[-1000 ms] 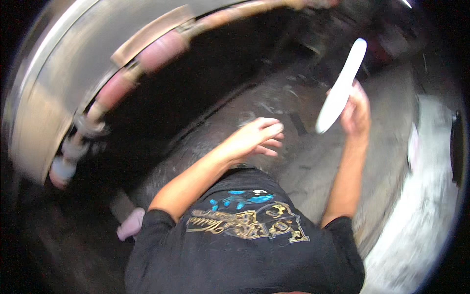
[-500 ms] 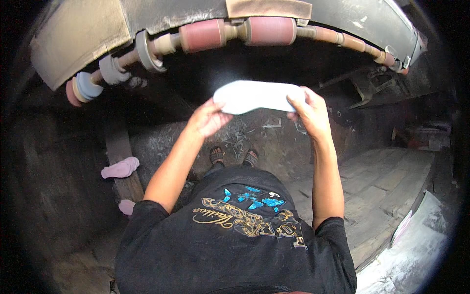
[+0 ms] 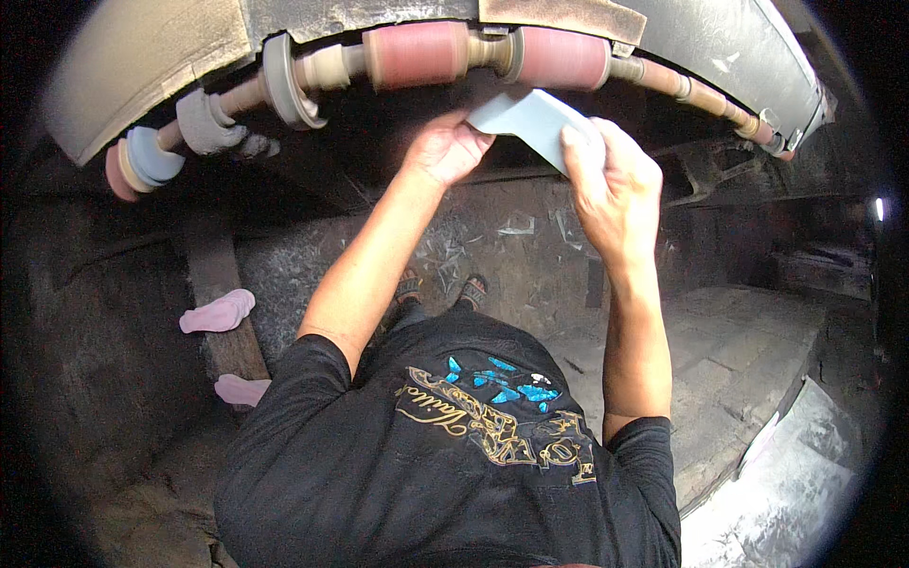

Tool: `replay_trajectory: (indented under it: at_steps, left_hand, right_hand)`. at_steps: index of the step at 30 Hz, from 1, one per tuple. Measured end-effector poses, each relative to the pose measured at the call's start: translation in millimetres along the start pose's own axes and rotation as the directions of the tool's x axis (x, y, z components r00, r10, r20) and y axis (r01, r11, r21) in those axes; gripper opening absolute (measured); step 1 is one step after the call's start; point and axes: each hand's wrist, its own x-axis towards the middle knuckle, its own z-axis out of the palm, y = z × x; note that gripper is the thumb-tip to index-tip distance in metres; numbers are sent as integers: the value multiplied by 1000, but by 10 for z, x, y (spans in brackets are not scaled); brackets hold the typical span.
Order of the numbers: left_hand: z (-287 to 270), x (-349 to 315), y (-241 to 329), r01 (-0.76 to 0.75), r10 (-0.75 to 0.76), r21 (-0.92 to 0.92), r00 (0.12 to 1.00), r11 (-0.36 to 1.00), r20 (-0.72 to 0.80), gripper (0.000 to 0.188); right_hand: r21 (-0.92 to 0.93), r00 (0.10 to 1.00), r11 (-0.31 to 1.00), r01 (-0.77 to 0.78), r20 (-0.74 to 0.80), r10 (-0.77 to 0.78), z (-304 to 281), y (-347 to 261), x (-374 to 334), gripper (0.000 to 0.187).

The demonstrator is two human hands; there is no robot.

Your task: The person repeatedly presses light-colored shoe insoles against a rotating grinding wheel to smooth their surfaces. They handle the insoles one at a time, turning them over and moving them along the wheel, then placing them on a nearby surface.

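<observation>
A pale, light-blue-looking shoe insole (image 3: 540,126) is bent between my two hands, just below the red sanding drums. My left hand (image 3: 450,150) pinches its left end, with the fingertips partly hidden by the sheet. My right hand (image 3: 615,180) grips the right end, thumb on the upper face and fingers behind. The insole's upper edge lies close under the right red drum (image 3: 565,59); I cannot tell for sure whether they touch. The left red drum (image 3: 417,57) is above my left hand, and its surface looks blurred, as if turning.
The drums share a long shaft with a grey wheel (image 3: 286,80) and a pale blue disc (image 3: 156,154) at left. Pink insoles (image 3: 220,312) lie on a wooden plank (image 3: 237,350). Dust and scraps cover the floor. A whitish dusty sheet (image 3: 795,464) lies at lower right.
Both hands have moved up toward the right drum, carrying the insole. It was nearly flat and level before and is now bent and tilted. The view has shifted slightly.
</observation>
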Motion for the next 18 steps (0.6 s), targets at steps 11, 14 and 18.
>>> replay_trajectory:
  at_steps: [11,14,18]
  left_hand:
    - [779,-176,-412,175,-216,179,945,968,246,35]
    - [933,-210,-448,206,-261,221,929,953,261,34]
    - [1137,-283,-534,156,-264,360,926,920,271,34]
  right_hand:
    - [-64,981,981,-184,43,187,-608,-271,-1162,12]
    - [-62,964,966,-250,80,254,-418,-225,-1497,8]
    - [-174,817,888,-425,347,460,-63,-59,-1473,17]
